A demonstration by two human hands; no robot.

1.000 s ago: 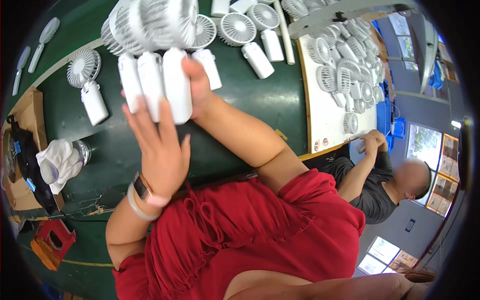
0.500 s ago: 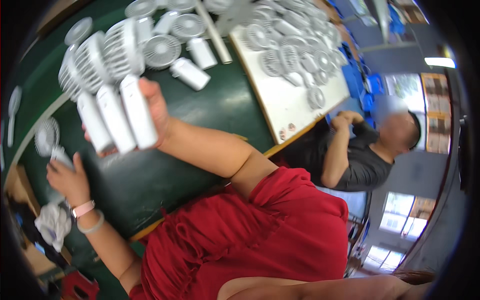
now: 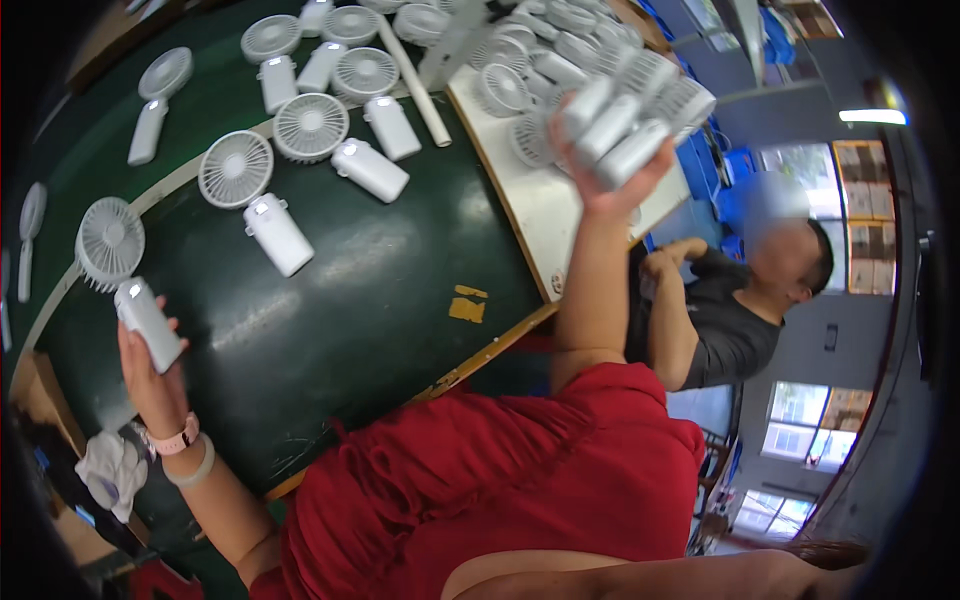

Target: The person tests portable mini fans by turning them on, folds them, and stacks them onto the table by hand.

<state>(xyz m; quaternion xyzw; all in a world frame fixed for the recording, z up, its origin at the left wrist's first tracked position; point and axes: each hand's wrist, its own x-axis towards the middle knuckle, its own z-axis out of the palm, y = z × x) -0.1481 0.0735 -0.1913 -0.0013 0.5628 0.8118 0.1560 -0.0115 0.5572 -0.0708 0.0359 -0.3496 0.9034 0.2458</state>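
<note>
In my right hand (image 3: 628, 180), held over the white board at the right, are three white handheld fans (image 3: 612, 132) side by side, handles toward me and round heads pointing away. My left hand (image 3: 155, 375), at the left of the green table, has its fingers wrapped round the handle of another white handheld fan (image 3: 148, 322), whose caged head points away from me. Nearest to that one, a white fan (image 3: 278, 235) lies on the table with its handle slanting toward me. Beyond it rests another fan (image 3: 368, 170), its handle tilted right.
Several more fans (image 3: 365, 72) lie at the table's far side, beside a pale rod (image 3: 412, 85). The white board (image 3: 535, 232) carries a pile of fans (image 3: 560, 50). A person in a dark shirt (image 3: 725, 320) sits at the right. A crumpled white cloth (image 3: 112, 470) lies lower left.
My right hand has carried the three fans from the left part of the table across to the white board. My left hand has raised its fan slightly and shifted right.
</note>
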